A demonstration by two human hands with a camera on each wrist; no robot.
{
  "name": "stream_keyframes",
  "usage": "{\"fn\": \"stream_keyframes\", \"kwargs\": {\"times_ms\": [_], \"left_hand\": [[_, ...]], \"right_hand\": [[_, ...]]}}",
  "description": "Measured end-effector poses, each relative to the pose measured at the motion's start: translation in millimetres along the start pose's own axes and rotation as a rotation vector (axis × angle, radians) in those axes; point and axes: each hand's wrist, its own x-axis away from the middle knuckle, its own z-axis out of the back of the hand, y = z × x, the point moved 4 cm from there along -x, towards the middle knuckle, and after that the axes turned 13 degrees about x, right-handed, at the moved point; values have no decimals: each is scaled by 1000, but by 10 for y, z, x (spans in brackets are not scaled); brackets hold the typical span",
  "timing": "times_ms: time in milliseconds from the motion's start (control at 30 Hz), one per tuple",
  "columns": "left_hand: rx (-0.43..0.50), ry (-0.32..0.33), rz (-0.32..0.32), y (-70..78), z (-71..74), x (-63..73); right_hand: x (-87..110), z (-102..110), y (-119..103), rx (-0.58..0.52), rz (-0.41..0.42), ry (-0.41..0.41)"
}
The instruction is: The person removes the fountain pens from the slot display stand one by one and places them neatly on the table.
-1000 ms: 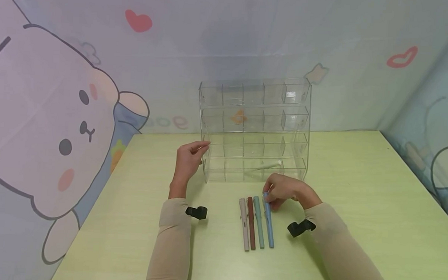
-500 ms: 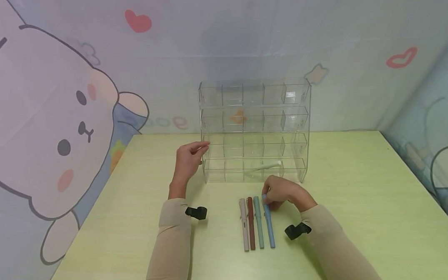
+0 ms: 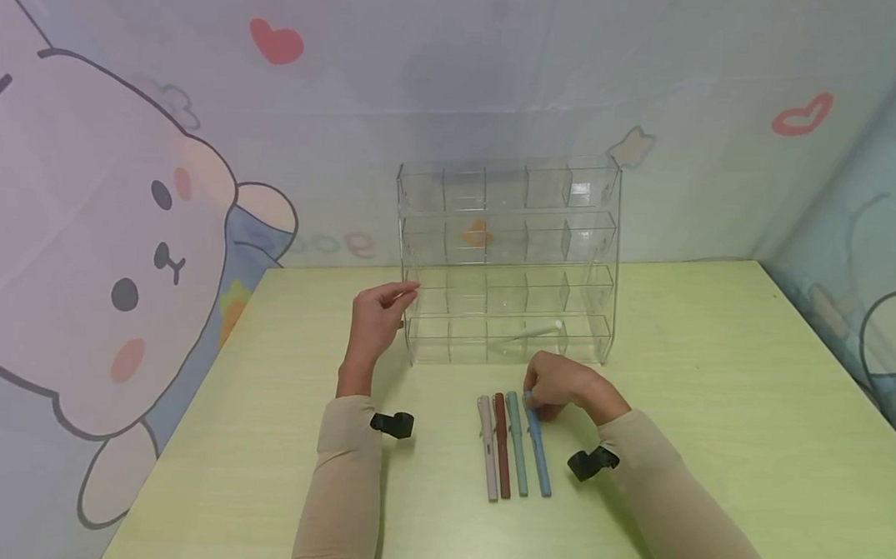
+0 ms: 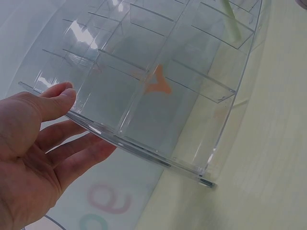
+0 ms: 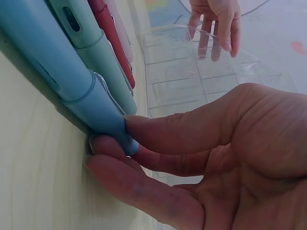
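The right grip (image 3: pixel 556 383) pinches the clip end of the blue pen (image 3: pixel 539 450), rightmost of four on the bench (image 3: pixel 677 364), just beside the green pen (image 3: pixel 518 445). I see the left grip (image 3: pixel 375 314) holding the clear rack (image 3: pixel 507 266) by its side edge, a pale green rod (image 3: pixel 528 334) slanting in the lowest tier.

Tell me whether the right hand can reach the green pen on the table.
Probably yes: the green pen lies uncovered just left of the blue pen, though the right hand is pinching that one.
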Motion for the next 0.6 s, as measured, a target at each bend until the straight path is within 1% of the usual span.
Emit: {"fn": "stream_keyframes", "kwargs": {"times_ms": [200,600], "left_hand": [[-5,-1,4,14,-3,1],[-14,-1,11,2,-2,11]], "right_hand": [[0,-1,7,6,-4,-2],[-2,2,9,18,24,1]]}}
